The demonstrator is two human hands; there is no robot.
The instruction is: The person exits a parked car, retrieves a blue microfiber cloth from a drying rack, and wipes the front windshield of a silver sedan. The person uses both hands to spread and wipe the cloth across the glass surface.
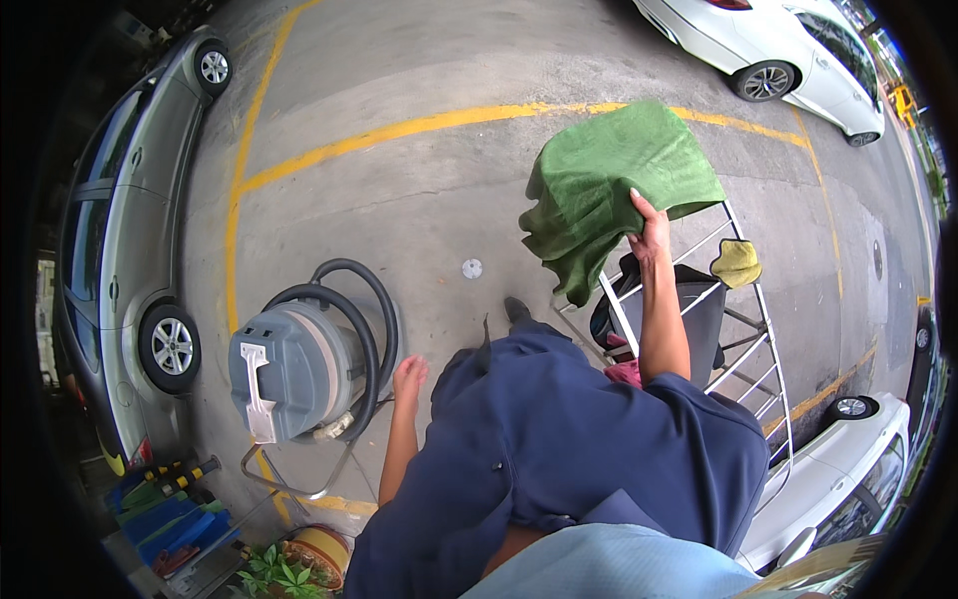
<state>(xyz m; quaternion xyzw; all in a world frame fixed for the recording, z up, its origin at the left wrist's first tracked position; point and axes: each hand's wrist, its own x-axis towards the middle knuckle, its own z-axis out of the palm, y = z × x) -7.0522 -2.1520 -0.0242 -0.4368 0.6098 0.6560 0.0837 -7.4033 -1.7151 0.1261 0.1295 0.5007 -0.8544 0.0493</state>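
Observation:
A wide green cloth (621,157) hangs spread and creased from my right hand (650,224), which grips its near edge with the thumb on top. Part of the cloth overlaps the far end of a metal rack (763,307); whether they touch, I cannot tell. A small yellow-green cloth (737,262) with a dark edge lies over the rack's rail. My left hand (410,374) is at my side, loosely curled and holding nothing. Left of that hand stands a grey wet-and-dry vacuum cleaner (299,367) with a black hose (367,329) looped over it.
A grey car (142,224) is parked along the left. White cars stand at the upper right (771,52) and lower right (838,479). A dark bag or bin (696,322) and pink cloth (625,372) sit by the rack. A potted plant (281,569) is at lower left.

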